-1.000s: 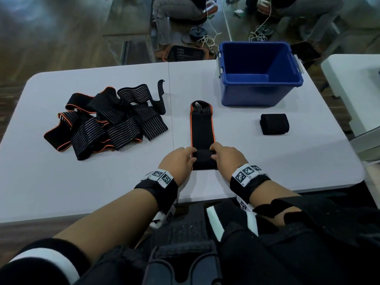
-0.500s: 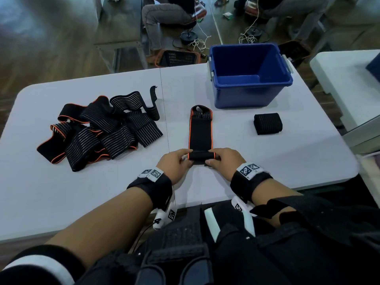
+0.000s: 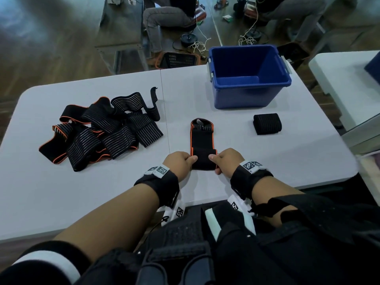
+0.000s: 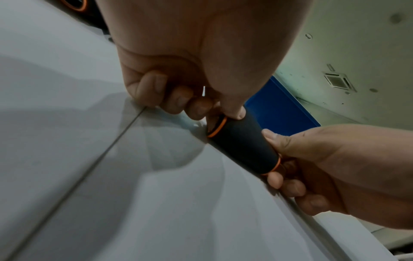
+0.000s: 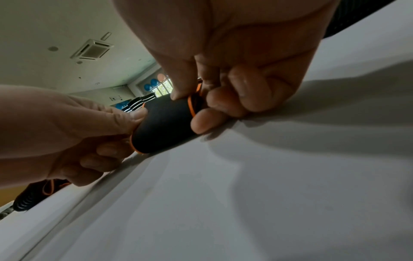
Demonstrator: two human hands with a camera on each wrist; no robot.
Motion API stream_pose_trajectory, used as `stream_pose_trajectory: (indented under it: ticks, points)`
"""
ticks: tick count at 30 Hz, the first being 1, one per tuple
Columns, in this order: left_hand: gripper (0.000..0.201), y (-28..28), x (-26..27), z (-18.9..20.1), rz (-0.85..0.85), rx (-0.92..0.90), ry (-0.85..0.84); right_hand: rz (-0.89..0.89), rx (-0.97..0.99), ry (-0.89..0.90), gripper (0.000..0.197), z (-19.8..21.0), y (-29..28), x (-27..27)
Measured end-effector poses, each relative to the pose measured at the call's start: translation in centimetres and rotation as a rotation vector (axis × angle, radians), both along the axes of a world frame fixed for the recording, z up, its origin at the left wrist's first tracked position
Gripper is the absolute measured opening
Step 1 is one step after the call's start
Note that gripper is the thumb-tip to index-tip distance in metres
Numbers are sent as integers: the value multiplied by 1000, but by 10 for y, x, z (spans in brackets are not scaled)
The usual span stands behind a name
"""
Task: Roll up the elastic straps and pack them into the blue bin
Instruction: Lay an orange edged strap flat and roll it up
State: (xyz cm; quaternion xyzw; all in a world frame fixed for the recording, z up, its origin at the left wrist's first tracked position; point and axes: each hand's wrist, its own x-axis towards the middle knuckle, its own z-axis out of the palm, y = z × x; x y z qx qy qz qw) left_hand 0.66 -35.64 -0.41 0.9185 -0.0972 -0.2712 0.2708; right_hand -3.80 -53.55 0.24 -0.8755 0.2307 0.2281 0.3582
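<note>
A black elastic strap with orange edges [image 3: 202, 136] lies flat on the white table [image 3: 102, 192], its near end wound into a roll [image 3: 203, 159]. My left hand [image 3: 182, 162] pinches the roll's left end [image 4: 218, 127] and my right hand [image 3: 227, 159] pinches its right end [image 5: 192, 106], thumbs on top. The blue bin [image 3: 249, 77] stands behind at the right. One finished black roll [image 3: 267, 124] lies in front of the bin. A pile of loose straps [image 3: 102, 132] lies at the left.
The table's near edge runs just under my wrists. A second white table [image 3: 349, 79] stands at the right. Seated people, cables and a black crate [image 3: 178, 59] are on the floor beyond the far edge.
The roll has grown and moved away from me along the strap, so the flat part is shorter. Both hands followed it forward.
</note>
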Motion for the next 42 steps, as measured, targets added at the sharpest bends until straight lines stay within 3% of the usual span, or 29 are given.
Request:
stream_pose_trajectory:
  ticks: [3,6,8,11,13,16,18,20,25,28,31,35,42]
  points:
    - [46,-4,-2,5,-22,86,-19,31,-62,8,51,-4,-3,0]
    - [33,-3,-5,9,38,40,-226,20,-135,-144,33,-5,-3,-5]
    - [38,-3,-6,7,-40,14,-381,78,-186,-258,35,-5,-3,-6]
    - [27,-3,-4,6,-228,96,-506,229,-292,-318,28,-6,2,-3]
    - [26,0,-4,5,-348,177,-505,277,-316,-325,30,-7,4,-3]
    - [42,4,-8,1,-439,219,-404,349,-293,-319,51,-9,1,-12]
    - [56,7,-11,-1,-411,178,-330,410,-286,-287,72,-8,-3,-18]
    - [63,9,-15,-3,-365,109,-295,444,-321,-271,76,-9,-5,-20]
    - [63,13,-16,-5,-67,-163,-182,274,-147,-271,60,-8,-7,-14]
    - [50,10,-12,-7,86,-271,-133,154,-60,-282,46,-5,-9,-10]
    - [31,10,-8,-3,223,-287,-87,20,-18,-260,41,-6,-6,-8]
    - [13,9,-6,-6,237,-213,-92,-29,-13,-218,35,-14,1,-11]
    - [15,9,-4,-9,263,-229,-145,-133,17,-268,25,-16,3,-11]
